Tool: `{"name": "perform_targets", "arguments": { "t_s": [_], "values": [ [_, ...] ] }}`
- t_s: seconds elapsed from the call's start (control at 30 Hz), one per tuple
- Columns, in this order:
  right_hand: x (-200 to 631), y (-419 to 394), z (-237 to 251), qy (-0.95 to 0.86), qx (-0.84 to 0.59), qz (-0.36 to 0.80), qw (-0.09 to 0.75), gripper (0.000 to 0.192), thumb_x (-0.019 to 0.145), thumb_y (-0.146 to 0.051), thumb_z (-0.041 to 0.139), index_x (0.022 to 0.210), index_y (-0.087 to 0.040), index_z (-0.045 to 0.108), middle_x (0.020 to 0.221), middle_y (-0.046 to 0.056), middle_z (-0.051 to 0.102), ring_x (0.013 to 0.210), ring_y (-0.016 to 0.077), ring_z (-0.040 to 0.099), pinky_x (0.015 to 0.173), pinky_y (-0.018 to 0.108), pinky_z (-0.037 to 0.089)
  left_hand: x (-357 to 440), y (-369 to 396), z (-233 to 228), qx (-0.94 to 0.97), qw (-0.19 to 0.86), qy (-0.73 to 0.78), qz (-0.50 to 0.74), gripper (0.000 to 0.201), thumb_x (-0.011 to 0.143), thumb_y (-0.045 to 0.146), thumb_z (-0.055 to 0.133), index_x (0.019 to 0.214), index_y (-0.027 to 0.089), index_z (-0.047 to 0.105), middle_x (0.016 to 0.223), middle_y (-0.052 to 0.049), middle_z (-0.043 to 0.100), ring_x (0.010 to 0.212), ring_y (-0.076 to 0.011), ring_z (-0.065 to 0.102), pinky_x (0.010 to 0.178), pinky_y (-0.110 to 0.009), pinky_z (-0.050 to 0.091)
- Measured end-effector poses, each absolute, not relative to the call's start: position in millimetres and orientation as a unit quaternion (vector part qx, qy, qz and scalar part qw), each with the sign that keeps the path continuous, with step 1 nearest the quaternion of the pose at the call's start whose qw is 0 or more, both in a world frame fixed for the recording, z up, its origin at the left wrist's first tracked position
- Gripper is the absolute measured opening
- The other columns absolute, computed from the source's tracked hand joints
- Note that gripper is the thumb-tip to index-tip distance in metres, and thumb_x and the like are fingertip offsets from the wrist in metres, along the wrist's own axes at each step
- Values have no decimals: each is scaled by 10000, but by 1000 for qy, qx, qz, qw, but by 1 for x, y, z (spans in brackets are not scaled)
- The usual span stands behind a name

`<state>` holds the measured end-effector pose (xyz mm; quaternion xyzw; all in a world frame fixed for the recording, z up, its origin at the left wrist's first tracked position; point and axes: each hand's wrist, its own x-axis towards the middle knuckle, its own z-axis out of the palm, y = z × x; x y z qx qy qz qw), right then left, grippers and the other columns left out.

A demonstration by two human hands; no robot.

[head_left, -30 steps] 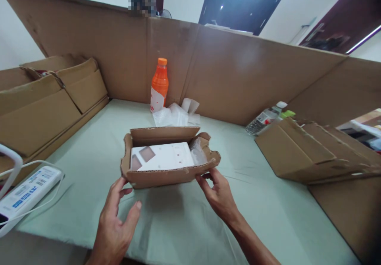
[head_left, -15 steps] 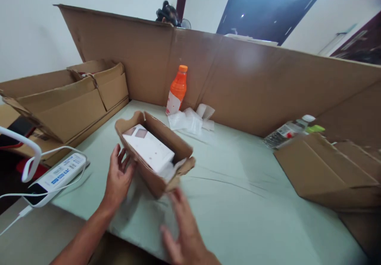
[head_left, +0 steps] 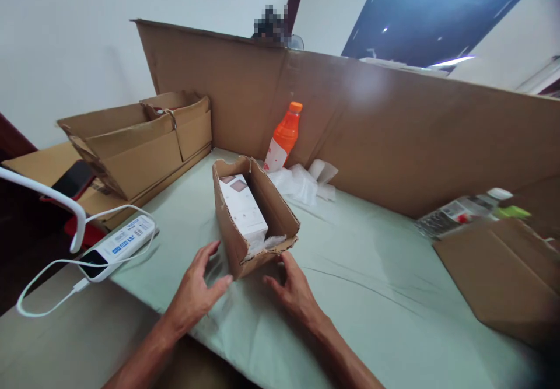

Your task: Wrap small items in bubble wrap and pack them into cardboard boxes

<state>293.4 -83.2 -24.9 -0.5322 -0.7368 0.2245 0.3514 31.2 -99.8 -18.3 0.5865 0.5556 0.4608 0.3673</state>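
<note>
- At centre frame we see the small open box (head_left: 256,217) on the table (head_left: 394,307), with a flat carton (head_left: 242,205) lying inside it.
- Our left hand (head_left: 196,290) sits lower left of it, our right hand (head_left: 293,290) just below it.
- A bottle (head_left: 284,137) stands behind, before the cardboard wall (head_left: 394,138).
- A power strip (head_left: 118,246) lies at left.
- The big box (head_left: 140,144) sits upper left.

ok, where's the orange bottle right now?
Head view, upper centre: the orange bottle stands against the cardboard wall, just behind the open small box, with crumpled white wrap to its right.

Brown carton (head_left: 262,202) (white box (head_left: 242,205) inside)
</note>
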Motion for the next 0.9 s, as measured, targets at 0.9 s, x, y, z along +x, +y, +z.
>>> {"name": "perform_targets", "arguments": {
  "t_s": [0.9],
  "values": [
    [100, 176, -22, -731, -652, 46, 197, 712, 956, -504, 512, 1444, -20, 326, 1310, 266, 572, 1173, 367, 532, 940, 439, 368, 26, 78, -56, 520, 169, 657, 519, 677, 782, 137, 599, 1423, 116, 384, 1452, -212, 441, 1421, -331, 382, 1191, -521, 316]
  ]
}}
